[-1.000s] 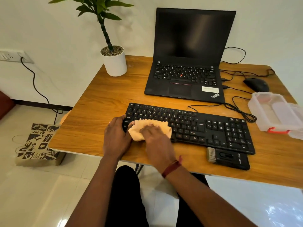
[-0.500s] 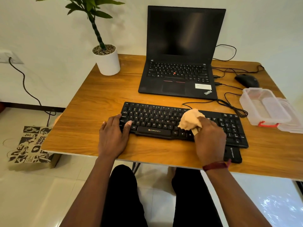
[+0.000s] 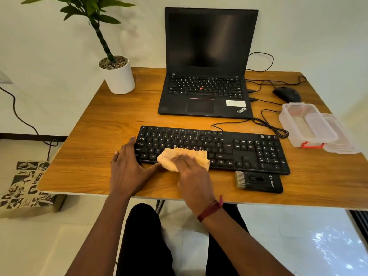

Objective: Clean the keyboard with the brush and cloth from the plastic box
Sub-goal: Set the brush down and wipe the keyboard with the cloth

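Observation:
A black keyboard (image 3: 249,150) lies across the wooden table (image 3: 99,136). A peach cloth (image 3: 201,157) is spread over its lower left keys and front edge. My right hand (image 3: 191,172) lies on top of the cloth with fingers laid flat, pressing it onto the keys. My left hand (image 3: 129,166) rests flat against the keyboard's left end, thumb pointing toward the cloth. The black brush (image 3: 258,182) lies on the table just in front of the keyboard's right end, bristles to the left. The clear plastic box (image 3: 294,139) with a red clasp stands open at the right.
An open black laptop (image 3: 207,92) stands behind the keyboard, with cables and a black mouse (image 3: 287,94) to its right. The box's lid (image 3: 344,140) lies beside the box near the right edge. A white plant pot (image 3: 119,78) sits at the back left. A printed bag (image 3: 25,186) is on the floor.
My right hand has swept the cloth from the middle-right of the keyboard back to its lower left, flattening it. The left hand stays at the keyboard's left end.

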